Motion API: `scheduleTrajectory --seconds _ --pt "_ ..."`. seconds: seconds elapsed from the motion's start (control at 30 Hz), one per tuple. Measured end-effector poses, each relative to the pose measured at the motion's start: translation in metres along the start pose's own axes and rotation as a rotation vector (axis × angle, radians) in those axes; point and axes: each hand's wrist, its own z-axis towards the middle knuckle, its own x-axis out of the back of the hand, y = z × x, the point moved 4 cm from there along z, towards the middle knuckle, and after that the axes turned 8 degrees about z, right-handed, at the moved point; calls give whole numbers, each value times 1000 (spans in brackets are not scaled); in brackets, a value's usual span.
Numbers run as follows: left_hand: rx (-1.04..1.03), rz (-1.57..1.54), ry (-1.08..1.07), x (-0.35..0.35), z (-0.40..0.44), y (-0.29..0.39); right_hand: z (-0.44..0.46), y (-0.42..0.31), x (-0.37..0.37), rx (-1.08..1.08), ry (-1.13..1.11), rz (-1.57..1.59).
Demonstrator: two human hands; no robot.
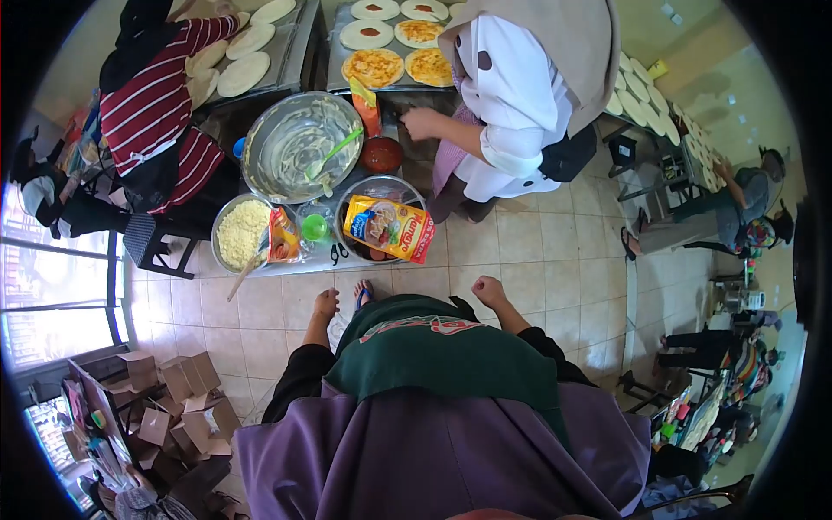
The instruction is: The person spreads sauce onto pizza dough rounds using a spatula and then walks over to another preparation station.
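My left hand (327,303) hangs in front of the green apron (433,347), its fingers curled in, with nothing visible in it. On the other side my right hand (490,292) is closed in a loose fist, also showing nothing held. Both are apart from the low table ahead. Nearest to them there are a metal bowl (381,184) with a yellow-red food packet (390,227) across it, and a bowl of grated cheese (243,232) with a wooden-handled utensil (246,276). A green-lidded container (315,228) stands between these bowls.
A large smeared basin (295,130) holds a green spatula (334,154). Beside it are a red sauce bowl (381,156) and an orange packet (365,104). Co-workers stand left (165,113) and right (520,95), near trays of flat dough rounds (366,35). Cardboard boxes (189,377) lie at left.
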Motion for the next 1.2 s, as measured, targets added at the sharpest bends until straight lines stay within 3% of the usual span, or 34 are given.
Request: scheduleTrajectory --seconds 0.13,0.37,0.8,0.87,1.2 --pt "-89 15 -31 2 12 17 6 -6 -1 50 -5 -30" --pt "-64 2 -33 9 7 31 8 -1 2 10 -31 -77" --pt "-121 38 -19 7 16 34 6 20 -5 -70 -130 -52" --pt "-136 43 -13 6 19 31 12 24 -7 69 -81 -95" --pt "-103 19 25 5 12 12 13 19 -9 20 -153 -87"
